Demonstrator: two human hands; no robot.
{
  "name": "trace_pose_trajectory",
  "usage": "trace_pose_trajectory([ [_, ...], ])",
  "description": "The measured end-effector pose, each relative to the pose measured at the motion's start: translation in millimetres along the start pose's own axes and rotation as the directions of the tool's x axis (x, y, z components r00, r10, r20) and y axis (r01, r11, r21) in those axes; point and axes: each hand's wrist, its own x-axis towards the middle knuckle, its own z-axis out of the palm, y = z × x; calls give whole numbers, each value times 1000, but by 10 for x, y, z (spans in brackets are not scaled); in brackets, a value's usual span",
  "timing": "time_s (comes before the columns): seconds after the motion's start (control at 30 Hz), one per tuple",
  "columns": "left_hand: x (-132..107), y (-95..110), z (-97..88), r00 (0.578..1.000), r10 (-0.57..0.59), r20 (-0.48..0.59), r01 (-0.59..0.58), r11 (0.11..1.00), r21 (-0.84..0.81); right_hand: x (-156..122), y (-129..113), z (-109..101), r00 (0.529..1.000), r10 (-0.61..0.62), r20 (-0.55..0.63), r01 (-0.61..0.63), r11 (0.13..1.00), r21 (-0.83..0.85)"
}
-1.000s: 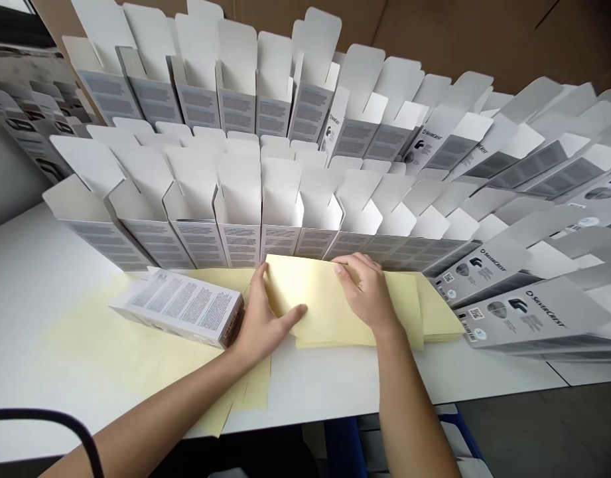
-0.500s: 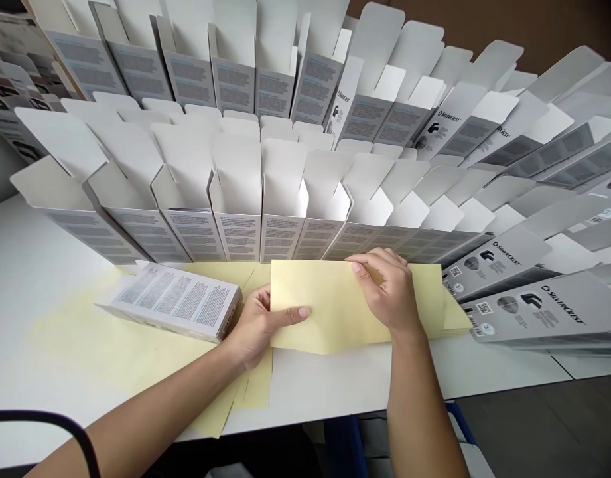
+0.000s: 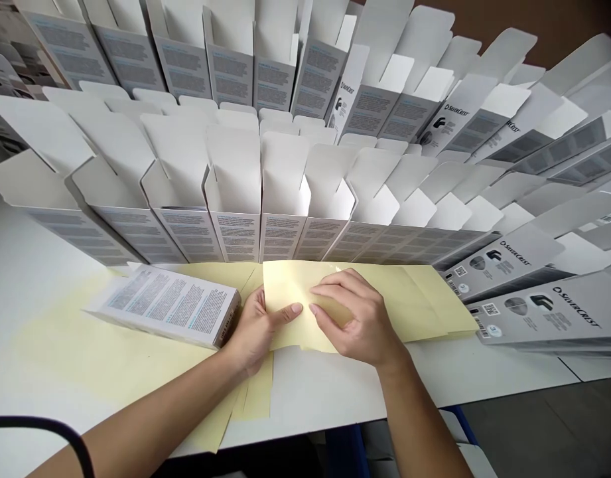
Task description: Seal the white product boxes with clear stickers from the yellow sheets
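My left hand (image 3: 250, 332) is closed on the left end of a sheet of yellow paper (image 3: 285, 285), with the thumb flat on top and the other fingers behind it. Over the middle of that sheet hovers or rests my right hand (image 3: 357, 318); its thumb and forefinger are bent and slightly apart, and contact with the paper is hard to judge. More yellow paper (image 3: 429, 305) lies to the right, beyond my right hand. Just left of my left hand, a printed white carton (image 3: 170, 299) lies on its side over other yellow sheets (image 3: 136, 358).
Rows of upright white cartons (image 3: 235, 232) with raised flaps stand along the back of the white table (image 3: 325, 392). Cartons marked SilverCrest (image 3: 548, 309) lean at the right. A black cable (image 3: 41, 421) curves in at lower left. Below the front edge is a blue bin (image 3: 347, 451).
My right hand has moved left along the yellow sheet, from its upper edge to its middle, with the fingertips now nearer my left thumb. My left hand keeps its hold.
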Motion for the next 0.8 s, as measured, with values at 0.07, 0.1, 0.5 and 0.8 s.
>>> trace_pose_trajectory([
  [0.07,7,-2,-8,1000,26,1,-26,1000,16,-4,8,16,1000,2,1,-2,1000,16],
  [0.1,10,-5,-13,999,36,3,-36,999,25,-5,10,21,1000,1,-3,-1,1000,22],
  [0.5,16,-37,-2,990,139,-17,-137,985,108,-19,-52,87,996,36,-80,-31,998,61],
  [0.8,-4,-48,-5,974,226,-21,-219,959,182,15,-104,61,992,-29,-122,33,999,32],
])
